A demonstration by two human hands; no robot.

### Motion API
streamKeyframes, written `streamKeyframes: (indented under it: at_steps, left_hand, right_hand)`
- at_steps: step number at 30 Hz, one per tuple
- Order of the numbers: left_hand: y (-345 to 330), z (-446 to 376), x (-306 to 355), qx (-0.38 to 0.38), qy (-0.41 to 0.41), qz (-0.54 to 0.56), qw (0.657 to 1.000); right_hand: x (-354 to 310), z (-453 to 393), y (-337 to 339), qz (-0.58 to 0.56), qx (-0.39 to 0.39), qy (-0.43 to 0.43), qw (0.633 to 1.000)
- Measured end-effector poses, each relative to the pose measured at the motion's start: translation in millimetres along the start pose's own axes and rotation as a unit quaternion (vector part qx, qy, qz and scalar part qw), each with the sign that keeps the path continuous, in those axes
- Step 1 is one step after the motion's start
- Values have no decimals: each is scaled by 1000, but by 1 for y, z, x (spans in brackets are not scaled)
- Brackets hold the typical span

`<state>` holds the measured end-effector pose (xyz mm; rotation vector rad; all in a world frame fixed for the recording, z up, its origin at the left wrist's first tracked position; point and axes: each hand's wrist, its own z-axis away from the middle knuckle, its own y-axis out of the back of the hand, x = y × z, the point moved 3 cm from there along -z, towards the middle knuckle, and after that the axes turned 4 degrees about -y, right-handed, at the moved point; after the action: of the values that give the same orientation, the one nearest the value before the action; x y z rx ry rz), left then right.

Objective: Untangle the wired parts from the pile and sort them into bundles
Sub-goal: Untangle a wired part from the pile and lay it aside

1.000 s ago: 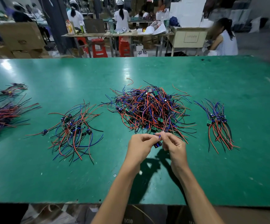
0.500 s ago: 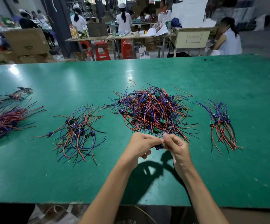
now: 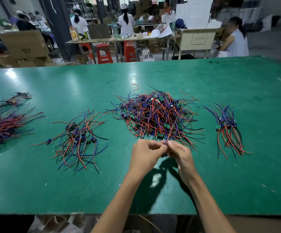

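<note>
Green table (image 3: 153, 76): 1 pile (image 3: 156, 115), 4 bundles, 2 hands pinching 1 part (image 3: 166, 148).

On the green bench (image 3: 153, 76) the tangled pile (image 3: 156, 115) of red, blue and black wired parts sits mid-width. Just at its near side, the left hand (image 3: 144, 155) and right hand (image 3: 180, 153) meet, fingers (image 3: 160, 146) pinching one wired part (image 3: 169, 135) whose wires run up into the pile (its body is mostly hidden). A loose bundle (image 3: 79, 137) lies toward the left edge, a tidier bundle (image 3: 227, 128) toward the right, and more wires (image 3: 3, 126) at the left edge.
</note>
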<state>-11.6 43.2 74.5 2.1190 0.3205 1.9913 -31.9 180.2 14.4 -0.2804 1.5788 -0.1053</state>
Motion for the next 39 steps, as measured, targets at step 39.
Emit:
streamKeyframes:
  at_steps: [39]
  left_hand:
    - [43,4,-22,-178,107,22,978]
  right_hand:
    - [-2,-3,17,-248,172,-43,952]
